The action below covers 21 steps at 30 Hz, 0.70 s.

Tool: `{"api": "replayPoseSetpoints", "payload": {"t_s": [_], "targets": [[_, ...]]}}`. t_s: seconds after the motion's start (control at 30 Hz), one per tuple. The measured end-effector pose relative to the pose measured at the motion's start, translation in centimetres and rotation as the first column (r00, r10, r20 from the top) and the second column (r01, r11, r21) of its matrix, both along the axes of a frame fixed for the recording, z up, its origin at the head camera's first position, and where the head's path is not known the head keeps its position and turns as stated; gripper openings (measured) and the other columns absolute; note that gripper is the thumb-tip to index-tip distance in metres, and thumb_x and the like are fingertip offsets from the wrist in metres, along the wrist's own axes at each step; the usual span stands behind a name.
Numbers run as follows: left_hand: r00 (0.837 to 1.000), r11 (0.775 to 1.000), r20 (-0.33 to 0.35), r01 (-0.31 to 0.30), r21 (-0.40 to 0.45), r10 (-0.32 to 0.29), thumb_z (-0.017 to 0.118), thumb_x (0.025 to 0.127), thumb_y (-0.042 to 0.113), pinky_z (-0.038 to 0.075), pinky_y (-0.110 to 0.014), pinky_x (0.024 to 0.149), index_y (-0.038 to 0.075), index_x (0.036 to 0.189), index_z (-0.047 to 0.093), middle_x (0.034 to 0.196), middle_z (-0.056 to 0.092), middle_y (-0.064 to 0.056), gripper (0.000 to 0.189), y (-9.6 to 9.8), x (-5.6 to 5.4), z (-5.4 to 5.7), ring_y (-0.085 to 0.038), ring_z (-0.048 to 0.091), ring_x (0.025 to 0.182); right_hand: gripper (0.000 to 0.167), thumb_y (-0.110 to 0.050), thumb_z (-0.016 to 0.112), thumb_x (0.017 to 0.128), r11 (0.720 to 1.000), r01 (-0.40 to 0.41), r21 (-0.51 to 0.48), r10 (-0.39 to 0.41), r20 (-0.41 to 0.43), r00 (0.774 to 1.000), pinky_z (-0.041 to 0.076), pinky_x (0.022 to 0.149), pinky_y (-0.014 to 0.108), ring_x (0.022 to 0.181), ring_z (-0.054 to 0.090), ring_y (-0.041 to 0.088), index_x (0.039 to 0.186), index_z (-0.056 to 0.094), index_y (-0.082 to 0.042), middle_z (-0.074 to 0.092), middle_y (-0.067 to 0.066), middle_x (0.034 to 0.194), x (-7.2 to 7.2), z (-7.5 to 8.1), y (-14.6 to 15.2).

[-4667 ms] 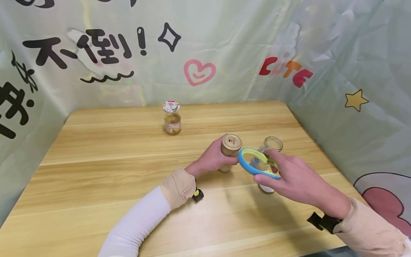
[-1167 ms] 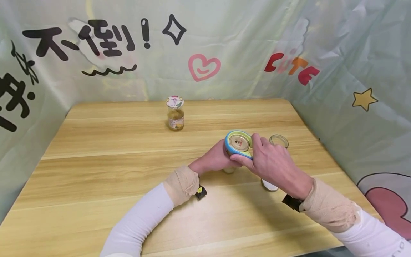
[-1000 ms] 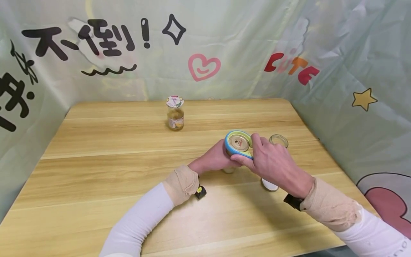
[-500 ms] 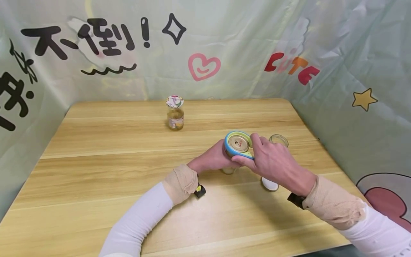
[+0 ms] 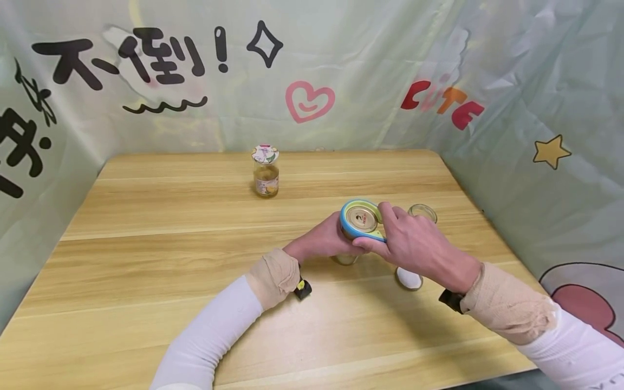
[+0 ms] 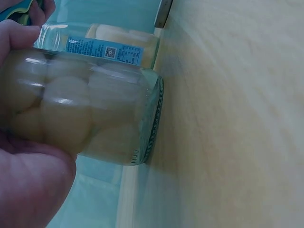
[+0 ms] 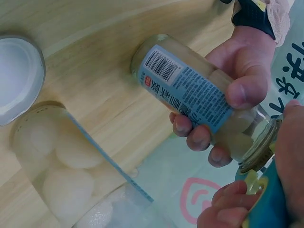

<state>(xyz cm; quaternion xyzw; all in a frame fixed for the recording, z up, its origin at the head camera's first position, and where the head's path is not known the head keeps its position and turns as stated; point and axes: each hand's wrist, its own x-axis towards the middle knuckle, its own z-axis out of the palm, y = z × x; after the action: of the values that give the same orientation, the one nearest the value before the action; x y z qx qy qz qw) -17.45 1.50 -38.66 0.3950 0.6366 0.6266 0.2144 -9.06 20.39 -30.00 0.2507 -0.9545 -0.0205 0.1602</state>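
My left hand (image 5: 324, 236) grips a glass jar (image 7: 185, 90) round its side. Pale round pieces show through the glass in the left wrist view, and a blue barcode label faces the right wrist camera. My right hand (image 5: 414, 241) holds the handles of a blue and green jar opener (image 5: 344, 223). Its loop circles the jar's gold lid (image 5: 362, 218). Beside this jar stands a second, lidless jar (image 7: 71, 166) with similar pale pieces, mostly hidden behind my right hand in the head view. A loose lid (image 5: 408, 278), white inside, lies on the table below my right hand.
Farther back on the wooden table (image 5: 170, 216) stands a small jar (image 5: 266, 179) with a patterned lid and amber contents. A printed cloth (image 5: 234, 119) walls in the back and both sides.
Since the oldest frame, my right hand has moved left and brought the opener's loop around the gold lid. Over the last second both hands have barely shifted.
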Motion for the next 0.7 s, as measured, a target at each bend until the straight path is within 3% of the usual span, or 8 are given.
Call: {"api": "replayPoseSetpoints", "payload": {"t_s": [0.23, 0.7], "targets": [[1.000, 1.000, 0.004, 0.015, 0.012, -0.015, 0.081, 0.086, 0.004, 0.048, -0.028, 0.111, 0.014, 0.144, 0.047, 0.134, 0.063, -0.010, 0.068, 0.04, -0.06, -0.22, -0.010, 0.061, 0.118, 0.076, -0.078, 0.046, 0.094, 1.000, -0.005, 0.009, 0.005, 0.021, 1.000, 0.030, 0.042, 0.024, 0.046, 0.036, 0.014, 0.103, 0.050, -0.002, 0.047, 0.003, 0.064, -0.10, 0.16, 0.01], [0.999, 0.999, 0.012, 0.043, 0.020, -0.044, 0.081, 0.084, 0.002, 0.048, -0.029, 0.112, 0.012, 0.143, 0.050, 0.133, 0.064, -0.011, 0.067, 0.02, -0.15, -0.30, -0.010, 0.061, 0.118, 0.075, -0.079, 0.046, 0.093, 1.000, -0.014, 0.014, 0.013, 0.048, 0.999, 0.027, 0.043, 0.024, 0.045, 0.036, 0.012, 0.098, 0.049, -0.005, 0.045, 0.000, 0.064, -0.28, 0.37, 0.21]]}}
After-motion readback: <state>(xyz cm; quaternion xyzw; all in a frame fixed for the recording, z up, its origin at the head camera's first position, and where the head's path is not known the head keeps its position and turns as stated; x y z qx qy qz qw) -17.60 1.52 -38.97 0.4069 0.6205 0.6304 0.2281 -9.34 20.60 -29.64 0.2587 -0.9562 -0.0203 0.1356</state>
